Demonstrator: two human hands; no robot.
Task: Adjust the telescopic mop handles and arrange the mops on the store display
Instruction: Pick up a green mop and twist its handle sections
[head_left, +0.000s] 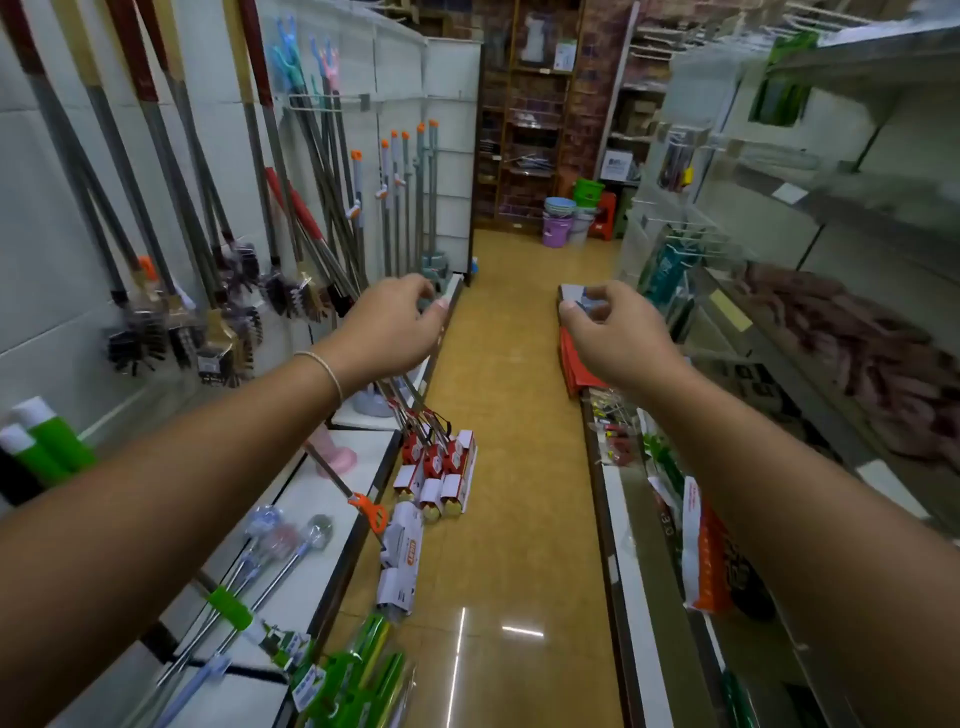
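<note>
Head view: left hand (387, 332) and right hand (613, 332) out over the aisle, grip loosely curled, holding nothing; mops (410, 208) on left wall.

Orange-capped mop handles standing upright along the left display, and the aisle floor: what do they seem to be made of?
Orange-capped mop handles: apparently brushed metal tubes, grey with a dull sheen; the caps look like moulded plastic. Aisle floor: probably glazed tile, glossy, mirroring ceiling lights.

Bare floor (519, 415) is running open between both shelf rows; boxed mop heads (441, 478) are jutting into its left edge, and hanging mop handles (156, 171) are crowding the left wall.
</note>
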